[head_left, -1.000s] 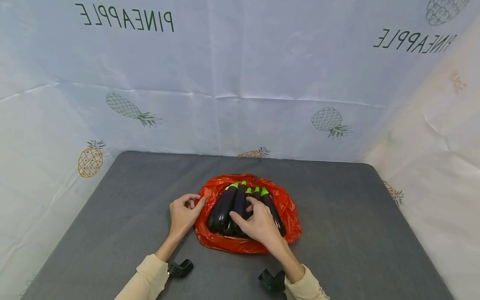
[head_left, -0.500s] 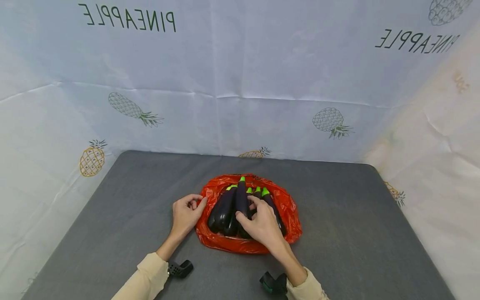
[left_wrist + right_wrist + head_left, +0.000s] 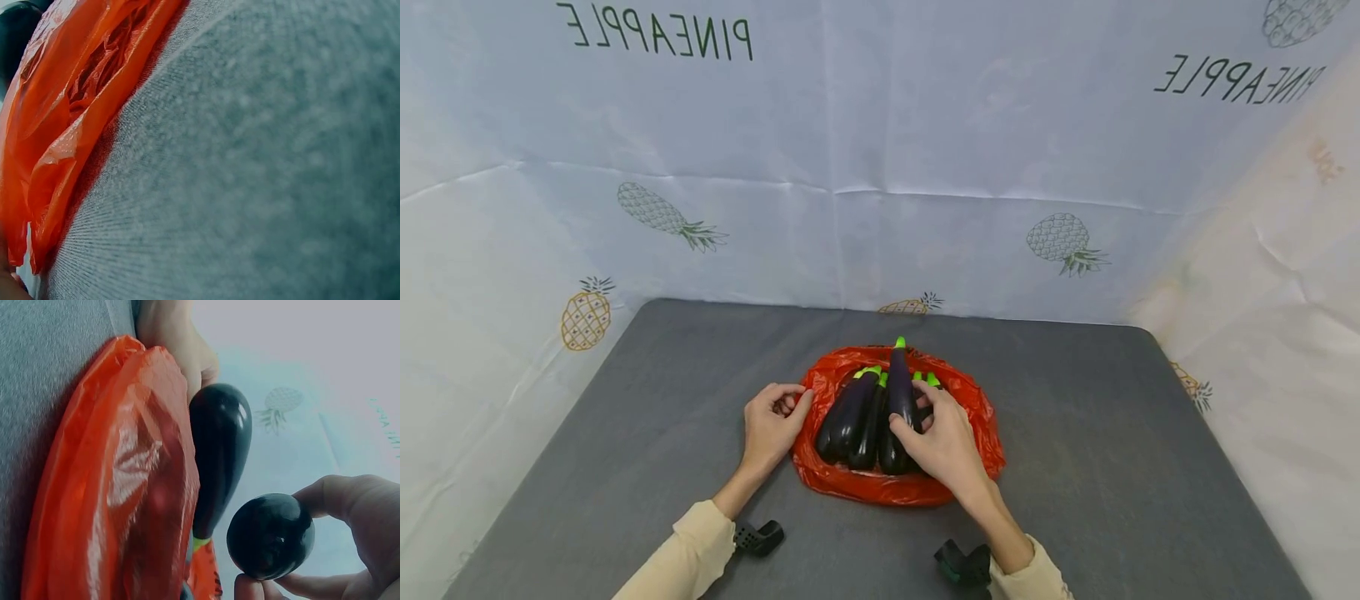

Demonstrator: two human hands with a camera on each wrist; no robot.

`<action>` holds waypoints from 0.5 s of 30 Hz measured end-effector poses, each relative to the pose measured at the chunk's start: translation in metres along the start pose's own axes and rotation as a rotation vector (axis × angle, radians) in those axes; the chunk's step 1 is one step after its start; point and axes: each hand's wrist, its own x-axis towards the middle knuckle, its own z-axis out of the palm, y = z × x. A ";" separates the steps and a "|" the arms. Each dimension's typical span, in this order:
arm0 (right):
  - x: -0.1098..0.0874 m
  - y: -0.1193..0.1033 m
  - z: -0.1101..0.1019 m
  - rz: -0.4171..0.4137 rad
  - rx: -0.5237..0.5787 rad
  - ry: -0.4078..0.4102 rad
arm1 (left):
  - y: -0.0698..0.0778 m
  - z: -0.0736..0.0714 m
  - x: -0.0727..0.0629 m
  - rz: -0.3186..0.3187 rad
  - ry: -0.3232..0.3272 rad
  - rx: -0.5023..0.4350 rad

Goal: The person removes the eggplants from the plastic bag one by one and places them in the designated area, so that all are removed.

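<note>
A red plastic bag [image 3: 902, 493] lies opened out on the table, with several dark purple eggplants [image 3: 844, 423] on it, green caps facing away. My right hand [image 3: 947, 437] grips one eggplant [image 3: 898, 400] between thumb and fingers. In the right wrist view this held eggplant [image 3: 270, 536] shows its round end, raised clear of the bag. My left hand [image 3: 772, 425] pinches the bag's left rim, its fingers curled. Only a bit of that hand [image 3: 9, 284] shows in the left wrist view, at the bag's edge. Eggplants under my right hand are partly hidden.
The grey table [image 3: 1105, 467] extends around the bag on all sides. Behind it hangs a pale cloth [image 3: 925, 125] printed with pineapples and mirrored lettering. A black wrist device [image 3: 760, 537] sits on my left forearm, another [image 3: 962, 562] on my right.
My right hand has drawn one eggplant up out of the row and moved it to the right. The left hand has stayed at the bag's left rim.
</note>
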 end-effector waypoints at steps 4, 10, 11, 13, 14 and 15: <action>0.002 0.002 -0.006 0.007 -0.010 0.018 | 0.001 0.000 0.000 0.004 0.018 0.004; 0.004 0.008 -0.017 0.017 -0.033 0.049 | 0.000 -0.001 0.001 0.010 0.020 -0.010; 0.004 0.009 -0.019 0.016 -0.038 0.057 | 0.000 -0.001 0.001 0.012 0.021 -0.013; 0.004 0.013 -0.022 0.026 -0.047 0.069 | -0.001 -0.001 0.001 0.016 0.023 -0.016; 0.003 0.015 -0.024 0.028 -0.052 0.076 | -0.001 -0.001 0.001 0.017 0.024 -0.018; 0.004 0.017 -0.025 0.028 -0.058 0.082 | -0.001 -0.001 0.001 0.019 0.026 -0.019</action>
